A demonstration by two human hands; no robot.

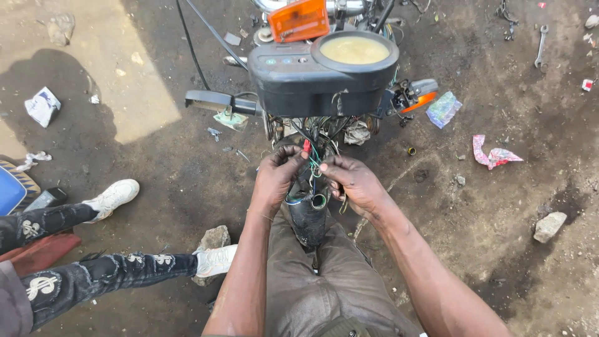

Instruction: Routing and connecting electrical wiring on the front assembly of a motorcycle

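Oil-stained dirt ground (156,162) surrounds a motorcycle's black plastic instrument cluster (312,75). Just below it, the left hand (274,178) and right hand (352,184) pinch a tangle of thin green, red and black wires (312,159) between their fingertips.

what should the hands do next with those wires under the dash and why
Probably draw the green wire apart from the bundle: both the left hand and right hand pinch thin wires beside a red connector, and the strands look tangled under the instrument cluster.

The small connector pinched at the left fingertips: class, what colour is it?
Red. The connector sits at the left hand, above green wires, seen in the head view.
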